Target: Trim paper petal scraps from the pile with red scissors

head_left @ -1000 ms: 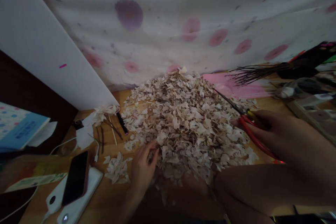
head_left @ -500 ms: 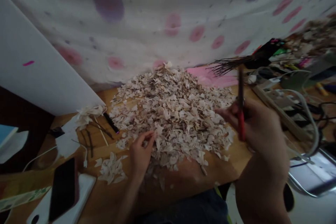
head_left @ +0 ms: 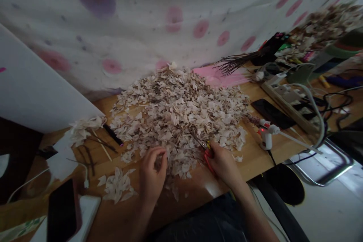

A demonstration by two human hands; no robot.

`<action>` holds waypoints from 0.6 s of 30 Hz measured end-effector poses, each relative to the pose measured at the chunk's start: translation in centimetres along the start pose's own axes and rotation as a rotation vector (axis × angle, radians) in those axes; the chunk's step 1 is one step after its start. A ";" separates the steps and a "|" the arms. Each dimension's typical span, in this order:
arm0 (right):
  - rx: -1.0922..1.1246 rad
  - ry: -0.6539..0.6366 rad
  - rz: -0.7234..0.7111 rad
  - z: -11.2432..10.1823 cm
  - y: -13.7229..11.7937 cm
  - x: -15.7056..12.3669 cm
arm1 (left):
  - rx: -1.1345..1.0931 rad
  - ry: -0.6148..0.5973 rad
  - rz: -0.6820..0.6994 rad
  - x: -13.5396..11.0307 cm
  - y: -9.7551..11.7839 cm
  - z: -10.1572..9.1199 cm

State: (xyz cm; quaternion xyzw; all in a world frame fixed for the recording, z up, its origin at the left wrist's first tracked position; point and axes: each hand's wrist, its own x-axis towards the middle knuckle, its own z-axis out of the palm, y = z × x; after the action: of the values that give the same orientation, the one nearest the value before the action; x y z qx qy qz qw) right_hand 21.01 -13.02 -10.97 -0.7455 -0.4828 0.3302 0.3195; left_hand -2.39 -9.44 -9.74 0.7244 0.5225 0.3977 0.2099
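A big heap of pale dried petal-like flakes covers the middle of a wooden table. My left hand rests at the heap's near edge, thumb and fingers curled into a pinch over the flakes; what it pinches is too small to name. My right hand is closed round red-handled pliers, whose metal jaws point up-left into the heap. A small separate pile of flakes lies left of my left hand.
A dark phone lies on a white box at the bottom left. A glue gun, another phone and a power strip with cables sit to the right. Dark wires and a spotted cloth are behind.
My right hand came down from mid-air on the right to the heap's near edge, still gripping the pliers. The view swung rightward. My left hand stayed at the heap, fingers curling tighter.
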 end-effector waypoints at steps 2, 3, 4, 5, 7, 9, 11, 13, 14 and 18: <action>0.062 -0.008 0.035 -0.2 0.0 0.2 | -0.009 -0.026 0.012 -0.5 0.2 -0.1; 0.107 -0.019 0.055 -0.4 0.0 0.2 | -0.014 -0.039 0.010 -0.7 0.3 -0.2; 0.161 -0.034 0.077 -0.6 0.0 0.2 | -0.023 -0.054 0.001 -1.0 0.3 -0.2; 0.220 -0.053 0.099 -0.9 0.0 0.1 | -0.038 -0.070 -0.014 -1.1 0.4 -0.1; 0.344 -0.091 0.138 -1.4 -0.3 -0.1 | -0.083 -0.107 -0.062 -1.3 0.6 0.0; 0.457 -0.114 0.172 -1.7 -0.6 -0.4 | -0.143 -0.164 -0.125 -1.3 0.9 0.2; 0.556 -0.126 0.196 -1.8 -0.8 -0.7 | -0.212 -0.252 -0.197 -1.1 1.3 0.3; 0.639 -0.138 0.209 -1.5 -0.8 -0.9 | -0.304 -0.361 -0.283 -1.0 1.9 0.6; 0.671 -0.143 0.213 -1.3 -0.8 -1.0 | -0.361 -0.414 -0.331 -1.0 2.3 0.8; 0.715 -0.186 0.223 -0.4 -1.0 -1.8 | -0.596 -0.546 -0.453 -1.1 3.8 2.1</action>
State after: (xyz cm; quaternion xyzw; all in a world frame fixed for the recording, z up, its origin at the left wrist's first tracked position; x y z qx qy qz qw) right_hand 20.31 -14.45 -9.62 -0.6018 -0.2799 0.5766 0.4765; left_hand 1.35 -11.61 -8.68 0.5785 0.4559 0.2692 0.6205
